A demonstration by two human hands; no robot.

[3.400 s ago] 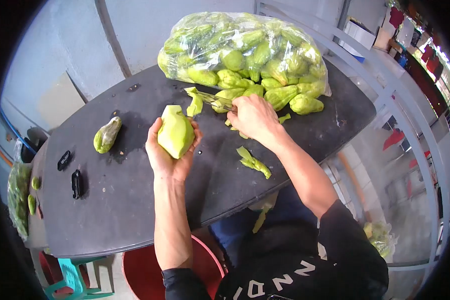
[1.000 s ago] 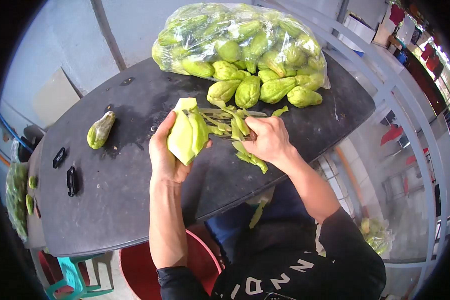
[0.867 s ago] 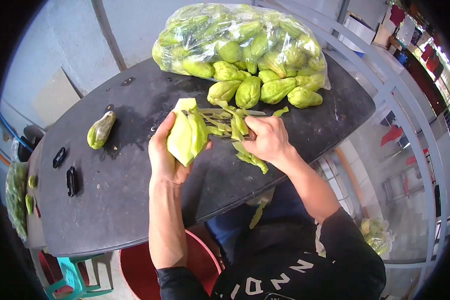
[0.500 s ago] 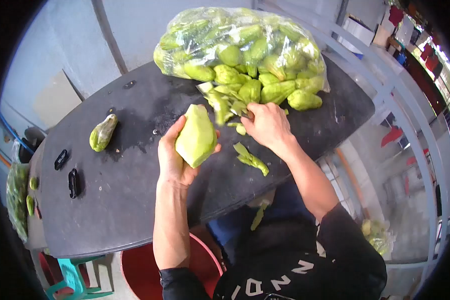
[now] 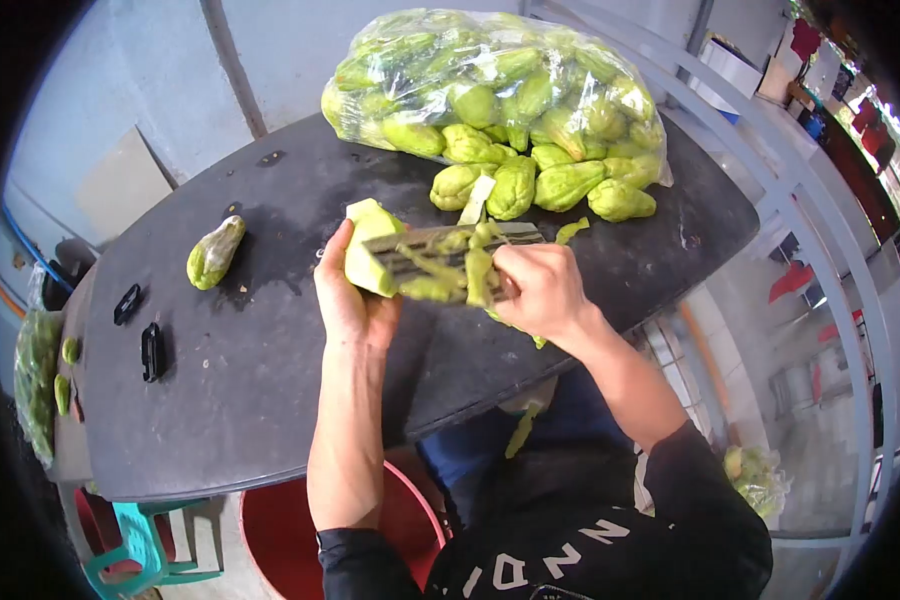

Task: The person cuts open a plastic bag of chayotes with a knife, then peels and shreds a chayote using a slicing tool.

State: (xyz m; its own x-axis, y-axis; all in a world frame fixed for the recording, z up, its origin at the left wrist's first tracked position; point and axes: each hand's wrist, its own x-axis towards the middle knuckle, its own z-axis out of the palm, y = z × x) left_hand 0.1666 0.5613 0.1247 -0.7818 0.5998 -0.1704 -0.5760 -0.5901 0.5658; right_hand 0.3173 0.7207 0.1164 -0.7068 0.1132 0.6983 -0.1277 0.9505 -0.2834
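In the head view, the person's left hand [image 5: 350, 318] is closed around a pale, peeled chayote [image 5: 372, 218], thumb along one side, holding it up above the near-middle part of the dark table [image 5: 230, 420]. The right hand [image 5: 545, 285] grips a broad-bladed knife [image 5: 398, 262] at the handle end, the fingers folded tight. The blade points toward the left hand, and its tip end overlaps the chayote; whether the edge is cutting into it cannot be told, as the blade is blurred. Strips of green peel [image 5: 478, 275] lie across the blade, close to the right hand. Another scrap of peel [image 5: 572, 231] lies on the table beyond that hand.

Farther back, a large clear plastic bag [image 5: 500, 80] full of chayotes rests on the table, with a row of loose chayotes [image 5: 570, 186] just in front of it. To the left, well apart from the hands, lies a single chayote [image 5: 215, 253] with whitish patches, and nearer the left edge are two small black objects [image 5: 151, 352]. Below the table's near edge stands a red tub [image 5: 290, 530], with a teal plastic stool [image 5: 140, 550] left of it.
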